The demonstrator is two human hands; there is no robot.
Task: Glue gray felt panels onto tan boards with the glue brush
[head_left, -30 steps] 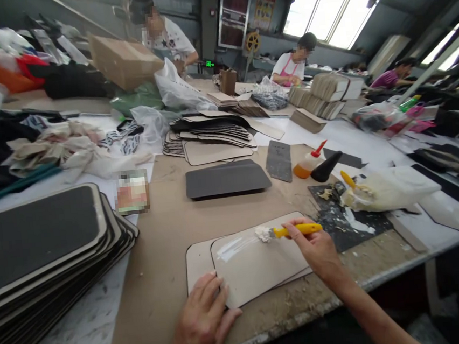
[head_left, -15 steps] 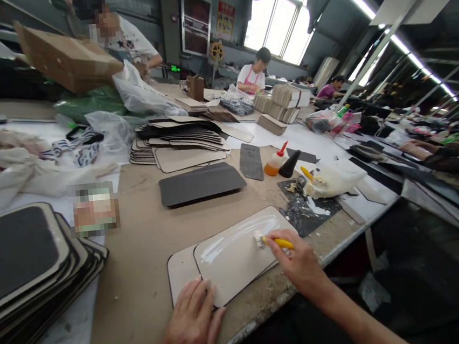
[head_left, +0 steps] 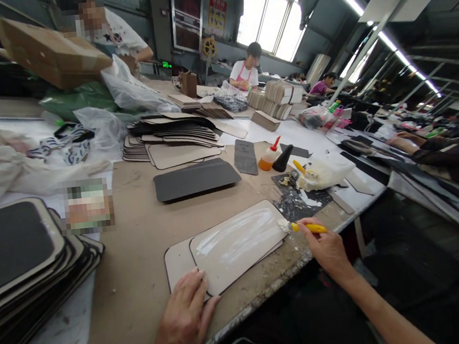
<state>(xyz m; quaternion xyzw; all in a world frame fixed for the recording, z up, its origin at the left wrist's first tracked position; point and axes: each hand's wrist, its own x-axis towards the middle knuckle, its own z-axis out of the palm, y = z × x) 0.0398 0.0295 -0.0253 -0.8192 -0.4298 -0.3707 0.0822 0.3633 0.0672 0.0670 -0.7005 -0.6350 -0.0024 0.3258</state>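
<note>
My left hand (head_left: 185,318) lies flat with fingers spread on the near left corner of a beige board panel (head_left: 236,244), which rests on a second panel on the brown table top. My right hand (head_left: 326,247) is closed round a yellow-handled glue brush (head_left: 303,227). Its white bristles touch the panel's right edge. Streaks of white glue cover the panel's upper face.
A dark grey panel (head_left: 195,178) lies behind, with a stack of beige panels (head_left: 175,140) beyond it. Black-faced panels (head_left: 19,262) are piled at the left. An orange glue bottle (head_left: 268,158), a black cone (head_left: 283,159) and a glue-smeared mat (head_left: 297,200) sit at the right. Other people work at the far end and the right.
My right hand has swept the brush from the panel's upper left across to its right edge, leaving glue streaks. The view has turned rightward. My left hand stays on the panel.
</note>
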